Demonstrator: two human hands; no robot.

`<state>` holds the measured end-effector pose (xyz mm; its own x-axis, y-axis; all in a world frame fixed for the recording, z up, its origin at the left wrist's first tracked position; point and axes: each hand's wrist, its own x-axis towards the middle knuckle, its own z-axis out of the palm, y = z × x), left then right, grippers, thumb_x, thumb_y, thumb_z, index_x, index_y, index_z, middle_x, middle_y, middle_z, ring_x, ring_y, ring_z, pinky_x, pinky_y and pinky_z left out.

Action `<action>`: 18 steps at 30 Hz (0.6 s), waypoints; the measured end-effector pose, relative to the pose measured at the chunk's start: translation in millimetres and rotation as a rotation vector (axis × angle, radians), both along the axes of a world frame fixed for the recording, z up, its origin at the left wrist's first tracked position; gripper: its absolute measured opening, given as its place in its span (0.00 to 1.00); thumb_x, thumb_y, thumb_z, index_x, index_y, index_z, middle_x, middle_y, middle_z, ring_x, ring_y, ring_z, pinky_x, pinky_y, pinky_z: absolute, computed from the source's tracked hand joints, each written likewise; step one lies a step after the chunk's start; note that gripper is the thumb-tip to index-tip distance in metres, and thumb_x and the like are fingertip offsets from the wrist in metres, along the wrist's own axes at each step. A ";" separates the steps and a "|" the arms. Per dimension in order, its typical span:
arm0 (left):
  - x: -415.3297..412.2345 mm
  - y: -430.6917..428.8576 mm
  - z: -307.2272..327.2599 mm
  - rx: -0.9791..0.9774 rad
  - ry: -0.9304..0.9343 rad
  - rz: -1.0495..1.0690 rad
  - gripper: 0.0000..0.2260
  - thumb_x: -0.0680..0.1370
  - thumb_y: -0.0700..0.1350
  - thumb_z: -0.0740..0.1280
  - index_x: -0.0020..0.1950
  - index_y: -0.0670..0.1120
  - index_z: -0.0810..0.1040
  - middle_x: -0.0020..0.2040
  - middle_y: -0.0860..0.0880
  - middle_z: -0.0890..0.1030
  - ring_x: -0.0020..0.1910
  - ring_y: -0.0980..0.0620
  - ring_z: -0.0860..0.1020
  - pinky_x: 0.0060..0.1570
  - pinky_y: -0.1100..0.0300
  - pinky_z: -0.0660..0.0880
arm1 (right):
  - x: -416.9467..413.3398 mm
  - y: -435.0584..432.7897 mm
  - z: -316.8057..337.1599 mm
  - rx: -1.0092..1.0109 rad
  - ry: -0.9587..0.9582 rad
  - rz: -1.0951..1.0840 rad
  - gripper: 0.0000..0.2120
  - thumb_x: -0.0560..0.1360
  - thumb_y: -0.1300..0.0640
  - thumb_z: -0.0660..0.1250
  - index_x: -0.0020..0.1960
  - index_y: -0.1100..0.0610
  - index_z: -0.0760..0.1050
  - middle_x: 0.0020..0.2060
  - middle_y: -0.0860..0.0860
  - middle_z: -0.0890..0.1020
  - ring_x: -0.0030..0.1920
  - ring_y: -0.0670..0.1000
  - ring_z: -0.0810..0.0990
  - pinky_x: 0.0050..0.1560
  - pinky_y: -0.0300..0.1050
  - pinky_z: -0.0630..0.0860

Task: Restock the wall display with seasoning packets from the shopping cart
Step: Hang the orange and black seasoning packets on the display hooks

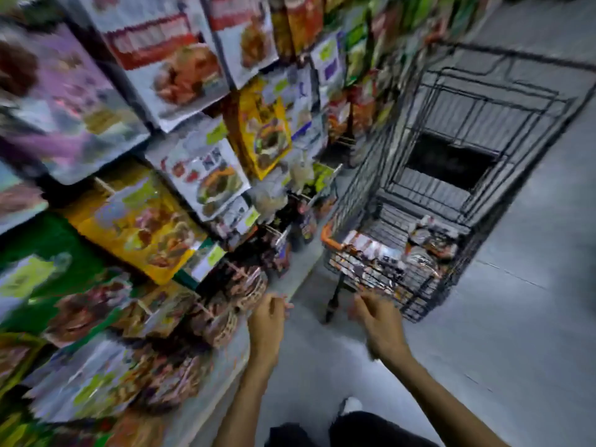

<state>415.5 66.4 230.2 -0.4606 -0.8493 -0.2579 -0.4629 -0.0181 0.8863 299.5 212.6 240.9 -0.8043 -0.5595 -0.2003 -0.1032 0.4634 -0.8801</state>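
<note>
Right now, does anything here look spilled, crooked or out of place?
Nothing stands out: the seasoning packets lie heaped inside the shopping cart, none on the floor. Blur would hide small damage.

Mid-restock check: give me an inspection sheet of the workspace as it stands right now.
Surface: grey floor, bare beside the cart.
Job's things: seasoning packets piled in the near end of the black wire shopping cart; wall display on the left, hung with packets.
Clutter: nothing seen.
Hands: left hand and right hand out in front, nothing visibly held; blurred.
Cables: nothing seen.
Surroundings: shop aisle; the person's shoe below.
</note>
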 end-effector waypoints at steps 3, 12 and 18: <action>-50.7 5.1 -8.8 -0.070 -0.069 -0.129 0.09 0.80 0.37 0.60 0.47 0.44 0.79 0.37 0.52 0.80 0.41 0.47 0.79 0.39 0.63 0.68 | -43.1 14.3 -6.2 0.021 -0.039 -0.100 0.09 0.80 0.60 0.62 0.44 0.56 0.79 0.35 0.48 0.83 0.38 0.48 0.82 0.42 0.46 0.77; -191.3 -43.2 -30.7 -0.289 -0.147 -0.454 0.08 0.81 0.40 0.60 0.47 0.48 0.77 0.39 0.50 0.80 0.38 0.52 0.76 0.34 0.68 0.64 | -155.3 12.6 -52.1 0.083 -0.110 -0.390 0.06 0.79 0.59 0.64 0.50 0.55 0.80 0.40 0.50 0.84 0.43 0.46 0.82 0.44 0.36 0.77; -293.8 -113.3 -60.5 -0.410 -0.215 -0.484 0.09 0.81 0.40 0.60 0.56 0.38 0.77 0.47 0.43 0.78 0.47 0.44 0.75 0.42 0.60 0.64 | -223.8 -12.6 -112.9 0.214 -0.155 -0.516 0.07 0.79 0.59 0.64 0.50 0.59 0.80 0.40 0.54 0.84 0.41 0.53 0.83 0.43 0.46 0.77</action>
<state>121.8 -46.9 169.7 -0.7889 -0.6083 -0.0869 -0.5009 0.5546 0.6645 75.6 199.9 128.0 -0.9145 -0.0366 -0.4029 0.3060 0.5890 -0.7480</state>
